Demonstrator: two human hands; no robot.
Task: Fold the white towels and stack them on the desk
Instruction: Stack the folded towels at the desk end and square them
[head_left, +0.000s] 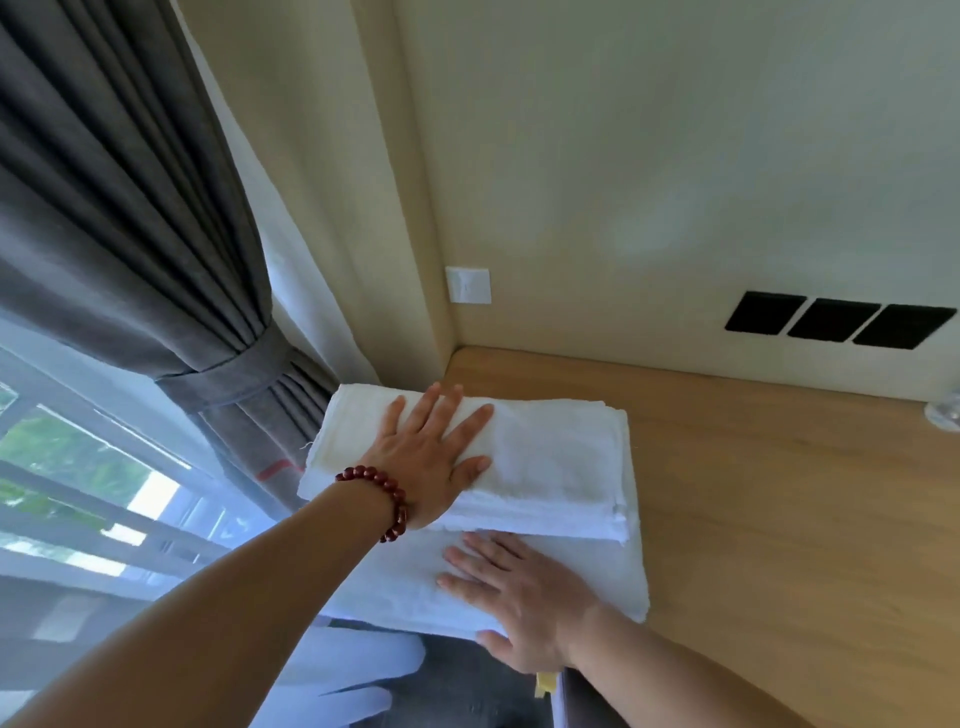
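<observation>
A: From the head view, why are both palms lying flat?

B: The left hand (434, 457), fingers spread, is pressing the upper folded towel (550, 457) down, likely squaring it. The right hand (519, 597), also spread, is steadying the lower towel (613, 577) at the desk's (779, 493) left corner.

A: Anything crowding them?

B: The grey curtain (130, 234) is hanging just beside the stack; a wall switch (468, 285) and black panels (836, 322) are sitting well apart.
</observation>
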